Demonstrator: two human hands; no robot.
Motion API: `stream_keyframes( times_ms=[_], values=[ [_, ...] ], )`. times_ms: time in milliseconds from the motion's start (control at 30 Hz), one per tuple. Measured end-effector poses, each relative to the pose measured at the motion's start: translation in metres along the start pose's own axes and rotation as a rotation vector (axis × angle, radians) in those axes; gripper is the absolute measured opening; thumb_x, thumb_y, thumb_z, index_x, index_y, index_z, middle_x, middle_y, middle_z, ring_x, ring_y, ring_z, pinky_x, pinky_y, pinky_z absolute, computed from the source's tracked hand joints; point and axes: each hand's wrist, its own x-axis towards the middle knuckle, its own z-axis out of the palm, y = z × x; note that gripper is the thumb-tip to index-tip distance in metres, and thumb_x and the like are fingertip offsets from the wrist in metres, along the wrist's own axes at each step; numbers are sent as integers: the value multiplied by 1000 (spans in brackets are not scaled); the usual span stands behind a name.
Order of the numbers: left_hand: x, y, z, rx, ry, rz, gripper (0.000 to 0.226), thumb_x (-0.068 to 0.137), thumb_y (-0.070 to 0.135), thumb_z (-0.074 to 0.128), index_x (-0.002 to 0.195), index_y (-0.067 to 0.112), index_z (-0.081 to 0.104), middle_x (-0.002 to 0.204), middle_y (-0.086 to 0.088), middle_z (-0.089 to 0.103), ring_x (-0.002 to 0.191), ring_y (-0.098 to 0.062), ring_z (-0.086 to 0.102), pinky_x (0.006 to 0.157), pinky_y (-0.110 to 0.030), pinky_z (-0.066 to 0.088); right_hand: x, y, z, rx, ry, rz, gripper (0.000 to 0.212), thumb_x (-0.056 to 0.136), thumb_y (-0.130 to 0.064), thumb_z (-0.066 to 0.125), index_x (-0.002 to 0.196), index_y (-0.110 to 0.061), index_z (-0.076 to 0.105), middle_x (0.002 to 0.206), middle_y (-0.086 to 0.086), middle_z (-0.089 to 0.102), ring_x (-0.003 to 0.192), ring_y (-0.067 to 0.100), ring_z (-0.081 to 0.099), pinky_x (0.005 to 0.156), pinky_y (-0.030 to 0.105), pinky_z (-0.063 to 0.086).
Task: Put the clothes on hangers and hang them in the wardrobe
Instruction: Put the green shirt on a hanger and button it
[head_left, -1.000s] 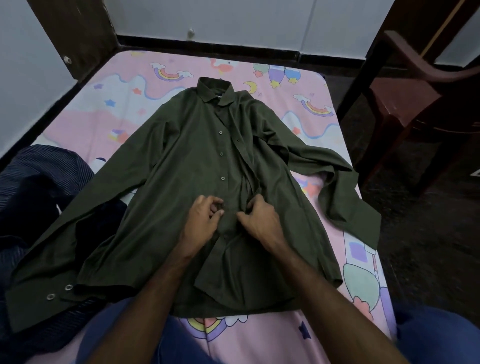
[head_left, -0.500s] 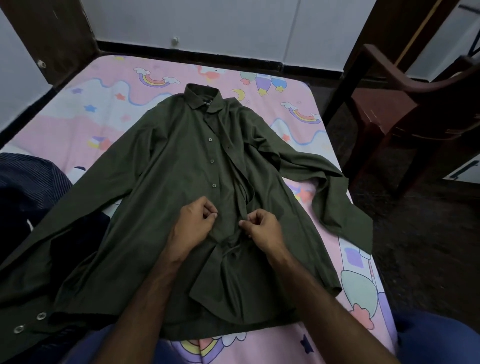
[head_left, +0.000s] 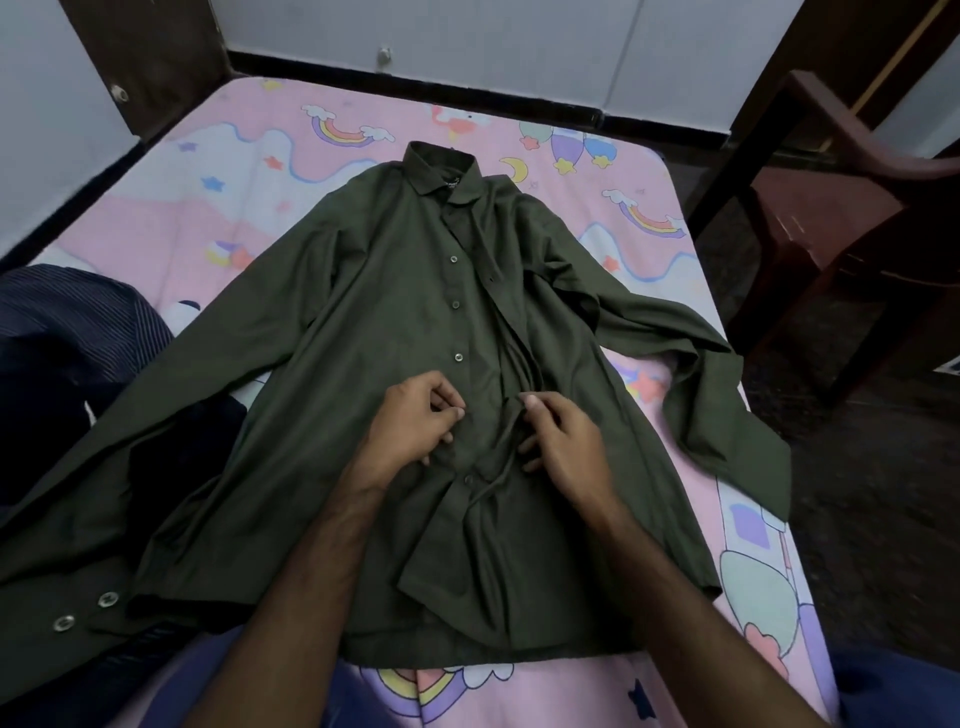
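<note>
A bed covered in a pink sheet printed with rainbows and stars carries a dark green shirt spread flat, collar toward the far edge; left of the shirt lies a dark striped garment

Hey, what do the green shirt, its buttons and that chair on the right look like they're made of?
Green shirt: thin woven cloth, likely cotton or a blend; matte, with soft creases and folds.
Buttons: probably plastic; small, pale discs with a slight shine.
Chair: looks like moulded plastic, reddish-brown, with a smooth curved armrest that catches light; painted wood can't be ruled out.
</note>
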Motion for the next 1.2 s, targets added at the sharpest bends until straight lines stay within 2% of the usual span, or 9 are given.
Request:
stream_keyframes(
  times_ms=[133,300,433,633,767,867,967,1100,1200],
  values=[
    [2,-1,-1,-40,-13,-10,12,89,5,69,83,15,65,73,-4,64,55,-10,68,34,-26,46,-5,3,-1,277,87,146,20,102,-20,59,111,-7,72,76,1,69,64,19,69,53,32,56],
    [4,-4,-1,-44,-30,-5,11,89,6,70,85,15,65,76,-9,64,58,-13,69,35,-26,47,-6,2,-4,310,127,171,14,99,-14,63,106,-7,74,81,8,73,67,19,72,56,33,58],
    [4,-5,-1,-35,-37,-1,12,89,6,70,85,16,64,78,-11,65,59,-13,69,36,-27,47,-5,-3,-7,133,137,135,11,96,-15,65,98,-17,75,79,6,74,63,20,73,51,33,59],
    [5,-7,0,-41,-36,-12,11,89,6,69,85,15,64,77,-9,64,59,-13,69,36,-27,47,6,-23,-10,-165,47,150,17,86,-40,74,83,-23,74,63,-2,72,55,12,70,53,31,60],
    [5,-6,-1,-139,-59,-45,9,91,2,67,88,10,63,78,-9,61,58,-12,68,34,-27,48,-1,-15,-17,20,41,187,14,83,-15,82,91,-14,71,76,3,72,62,10,69,55,27,58],
    [4,-4,-1,-208,-83,-64,10,91,1,66,88,8,62,78,-9,59,58,-13,67,36,-28,50,-9,-2,-26,247,14,188,34,83,8,75,107,-12,61,82,11,66,69,17,68,60,28,58],
    [2,-1,-3,-260,-99,-77,7,92,0,65,90,6,62,79,-11,59,58,-13,66,36,-27,50,-13,-2,-35,418,-51,289,43,85,13,70,121,-7,57,87,12,65,74,15,69,64,24,59],
    [-1,5,-6,-325,-118,-91,3,93,-1,65,94,1,62,79,-12,59,56,-11,65,35,-28,51,-12,-12,-38,435,-186,393,10,94,8,62,95,-2,62,75,5,63,60,7,64,59,19,56],
    [-2,8,-8,-350,-131,-98,5,93,-2,64,91,3,62,78,-12,59,54,-11,64,35,-28,51,-13,-17,-34,386,-230,399,14,99,-2,60,86,-8,59,67,3,62,54,7,59,54,19,53]
  ],
)
